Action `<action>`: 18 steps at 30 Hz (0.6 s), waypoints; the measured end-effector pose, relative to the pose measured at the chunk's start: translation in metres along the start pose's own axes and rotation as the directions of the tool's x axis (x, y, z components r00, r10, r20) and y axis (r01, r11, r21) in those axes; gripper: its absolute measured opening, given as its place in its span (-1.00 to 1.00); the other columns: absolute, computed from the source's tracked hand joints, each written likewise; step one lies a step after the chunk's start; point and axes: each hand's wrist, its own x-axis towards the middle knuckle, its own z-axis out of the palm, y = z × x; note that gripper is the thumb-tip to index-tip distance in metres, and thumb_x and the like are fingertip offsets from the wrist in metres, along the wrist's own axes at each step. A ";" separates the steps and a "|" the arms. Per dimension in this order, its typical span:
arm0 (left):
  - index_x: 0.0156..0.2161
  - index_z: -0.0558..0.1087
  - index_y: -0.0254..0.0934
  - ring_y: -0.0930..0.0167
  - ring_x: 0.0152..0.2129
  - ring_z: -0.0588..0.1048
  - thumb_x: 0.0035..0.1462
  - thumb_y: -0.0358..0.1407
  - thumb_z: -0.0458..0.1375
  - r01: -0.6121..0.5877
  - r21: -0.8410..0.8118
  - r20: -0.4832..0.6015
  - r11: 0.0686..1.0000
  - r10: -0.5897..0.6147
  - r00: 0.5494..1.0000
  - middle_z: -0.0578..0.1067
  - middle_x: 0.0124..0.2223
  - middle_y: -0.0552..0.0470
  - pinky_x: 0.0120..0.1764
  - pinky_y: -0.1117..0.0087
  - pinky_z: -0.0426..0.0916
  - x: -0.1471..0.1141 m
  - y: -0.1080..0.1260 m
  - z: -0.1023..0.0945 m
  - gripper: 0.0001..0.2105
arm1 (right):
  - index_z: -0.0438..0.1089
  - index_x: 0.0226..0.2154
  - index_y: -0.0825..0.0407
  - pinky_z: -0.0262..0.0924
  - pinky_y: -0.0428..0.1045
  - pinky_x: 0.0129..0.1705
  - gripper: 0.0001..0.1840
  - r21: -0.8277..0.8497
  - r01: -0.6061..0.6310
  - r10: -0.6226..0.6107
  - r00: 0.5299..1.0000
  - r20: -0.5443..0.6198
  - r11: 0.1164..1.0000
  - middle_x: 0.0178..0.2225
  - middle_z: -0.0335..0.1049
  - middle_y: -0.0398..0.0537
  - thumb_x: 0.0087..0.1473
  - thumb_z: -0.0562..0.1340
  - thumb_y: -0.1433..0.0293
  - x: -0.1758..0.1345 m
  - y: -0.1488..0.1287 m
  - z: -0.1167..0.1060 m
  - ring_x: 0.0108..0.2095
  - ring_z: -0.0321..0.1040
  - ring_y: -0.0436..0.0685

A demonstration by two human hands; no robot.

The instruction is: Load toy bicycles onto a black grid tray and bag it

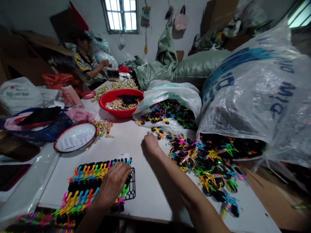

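Observation:
My left hand (115,181) lies over the right end of a row of small plastic toy bicycles (84,194), its fingers bent down around the endmost ones. They stand in two colourful rows on a black plastic grid (132,186), whose bare end shows just right of my fingers. My right hand (151,143) is stretched forward over the white table, fingers curled in; whatever may be in them is hidden. Close by on its right are a few loose toy bicycles (158,132), at the edge of a big jumbled heap of toy bicycles (209,158).
An open white sack (167,113) of toy bicycles lies behind the heap; a large stuffed sack (247,94) stands right. A red basin (114,114), an enamel dish (73,137) and a blue basket (52,131) are left. A person (88,66) sits at the far end.

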 end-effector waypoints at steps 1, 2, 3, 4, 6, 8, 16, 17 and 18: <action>-0.28 0.39 -0.27 0.37 -0.36 0.44 0.25 -0.41 -0.01 0.003 0.005 0.004 1.000 -0.003 1.000 0.48 -0.35 0.03 -0.23 0.32 0.34 0.000 0.000 0.000 -0.87 | 0.42 -0.32 0.23 0.16 -0.04 -0.22 -0.78 -0.008 0.053 -0.053 0.998 0.014 0.999 -0.19 0.35 0.18 0.09 0.06 0.60 -0.016 -0.002 0.006 -0.18 0.28 0.14; -0.28 0.39 -0.27 0.37 -0.36 0.44 0.25 -0.40 0.00 0.007 0.009 0.009 1.000 -0.007 1.000 0.48 -0.35 0.03 -0.23 0.31 0.33 0.000 0.000 0.000 -0.87 | 0.42 -0.33 0.18 0.16 -0.04 -0.21 -0.82 -0.015 0.123 -0.122 0.992 0.025 0.992 -0.20 0.35 0.14 0.08 0.10 0.57 -0.034 -0.002 0.010 -0.19 0.28 0.14; -0.28 0.39 -0.27 0.37 -0.35 0.43 0.25 -0.39 0.00 0.012 0.010 0.014 1.000 -0.012 1.000 0.48 -0.35 0.03 -0.23 0.31 0.33 0.001 0.000 -0.001 -0.87 | 0.41 -0.33 0.13 0.16 -0.04 -0.20 -0.84 -0.021 0.192 -0.191 0.981 0.031 0.981 -0.21 0.36 0.10 0.09 0.12 0.54 -0.054 0.000 0.012 -0.20 0.27 0.13; -0.28 0.40 -0.27 0.36 -0.35 0.43 0.25 -0.39 0.00 0.020 0.012 0.019 1.000 -0.020 1.000 0.48 -0.34 0.02 -0.22 0.31 0.32 0.001 0.000 -0.001 -0.86 | 0.40 -0.33 0.10 0.15 -0.04 -0.19 -0.85 -0.026 0.248 -0.247 0.968 0.034 0.968 -0.22 0.36 0.06 0.11 0.11 0.52 -0.074 0.004 0.011 -0.22 0.27 0.11; -0.29 0.40 -0.28 0.36 -0.34 0.43 0.26 -0.38 -0.01 0.036 0.017 0.031 0.999 -0.037 0.999 0.47 -0.34 0.02 -0.22 0.30 0.32 0.003 -0.001 -0.001 -0.85 | 0.38 -0.28 0.05 0.14 -0.05 -0.22 -0.82 -0.028 0.288 -0.286 0.957 0.038 0.957 -0.23 0.36 0.00 0.15 0.07 0.50 -0.103 0.012 0.005 -0.26 0.29 0.08; -0.29 0.40 -0.29 0.35 -0.33 0.43 0.26 -0.37 -0.01 0.061 0.029 0.045 0.998 -0.062 0.997 0.46 -0.34 0.01 -0.21 0.30 0.32 0.005 -0.003 -0.001 -0.84 | 0.37 -0.24 0.04 0.12 -0.07 -0.28 -0.81 -0.038 0.195 -0.193 0.980 0.055 0.980 -0.24 0.38 -0.01 0.18 0.06 0.47 -0.117 0.015 -0.003 -0.29 0.31 0.07; -0.32 0.39 -0.29 0.33 -0.34 0.42 0.25 -0.36 0.00 0.099 0.077 0.025 0.992 -0.101 0.995 0.45 -0.35 0.00 -0.22 0.29 0.32 0.009 -0.003 0.000 -0.85 | 0.38 -0.36 0.07 0.04 -0.05 -0.40 -0.79 0.184 -0.244 0.236 0.969 0.068 0.952 -0.42 0.44 0.03 0.10 0.09 0.32 -0.086 0.006 -0.002 -0.42 0.35 0.12; -0.32 0.40 -0.29 0.33 -0.34 0.43 0.25 -0.37 0.00 0.095 0.080 0.022 0.992 -0.097 0.995 0.45 -0.35 0.00 -0.22 0.30 0.32 0.009 -0.002 0.000 -0.85 | 0.37 -0.40 0.06 0.03 -0.06 -0.41 -0.79 0.311 -0.263 0.267 0.963 0.030 0.913 -0.46 0.43 0.00 0.08 0.09 0.30 -0.083 0.010 -0.002 -0.44 0.32 0.11; -0.32 0.40 -0.29 0.34 -0.34 0.43 0.24 -0.38 0.00 0.093 0.083 0.021 0.992 -0.095 0.995 0.45 -0.36 0.00 -0.22 0.30 0.32 0.009 -0.002 0.000 -0.85 | 0.35 -0.43 0.06 0.03 -0.07 -0.43 -0.79 0.454 -0.258 0.293 0.956 -0.007 0.853 -0.49 0.40 -0.03 0.06 0.10 0.28 -0.082 0.014 -0.003 -0.47 0.30 0.09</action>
